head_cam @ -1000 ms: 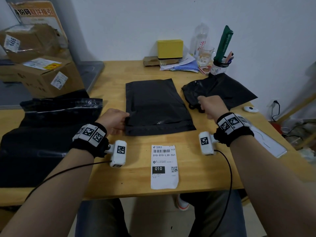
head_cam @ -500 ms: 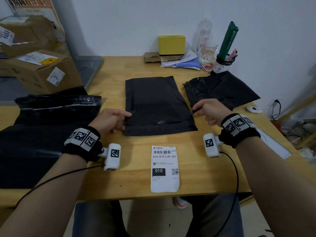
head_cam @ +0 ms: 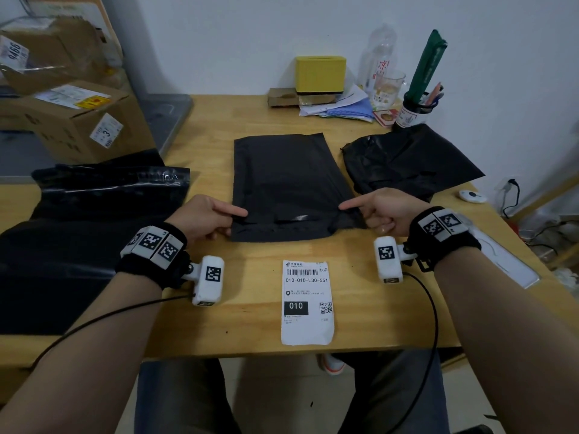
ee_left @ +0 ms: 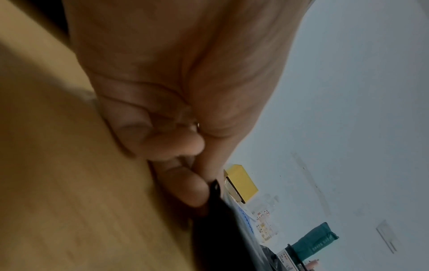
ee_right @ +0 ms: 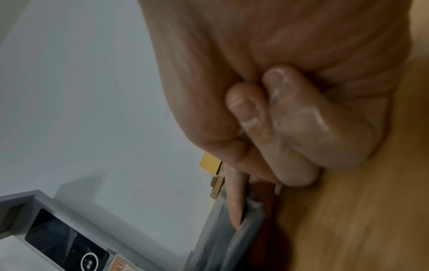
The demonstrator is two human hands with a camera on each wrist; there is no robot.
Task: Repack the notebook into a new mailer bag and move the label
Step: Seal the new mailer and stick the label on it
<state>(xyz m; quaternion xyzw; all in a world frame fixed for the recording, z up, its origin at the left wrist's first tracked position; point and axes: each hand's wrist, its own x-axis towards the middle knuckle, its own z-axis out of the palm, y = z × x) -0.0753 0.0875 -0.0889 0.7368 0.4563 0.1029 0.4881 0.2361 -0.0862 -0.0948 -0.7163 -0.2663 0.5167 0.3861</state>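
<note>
A flat black mailer bag [head_cam: 288,183] lies mid-table, its near flap end slightly raised and creased. My left hand [head_cam: 239,216] pinches the bag's near left corner, index finger on top; in the left wrist view thumb and finger close on the black edge [ee_left: 217,205]. At the near right corner, my right hand [head_cam: 344,208] pinches the bag with its index finger stretched along the edge [ee_right: 234,207] and the other fingers curled. The white shipping label [head_cam: 307,303] lies flat near the table's front edge, between my wrists. No notebook is visible.
A crumpled black bag [head_cam: 407,164] lies to the right, a pile of black mailers [head_cam: 94,220] to the left. Cardboard boxes [head_cam: 72,120] stand far left. A yellow box [head_cam: 320,73], papers, a bottle and a pen cup [head_cam: 413,111] line the wall. A white ruler-like strip [head_cam: 507,261] lies under my right forearm.
My right hand left the crumpled bag and came to the mailer's near right corner. Both hands now pinch the near end, which has lifted and creased.
</note>
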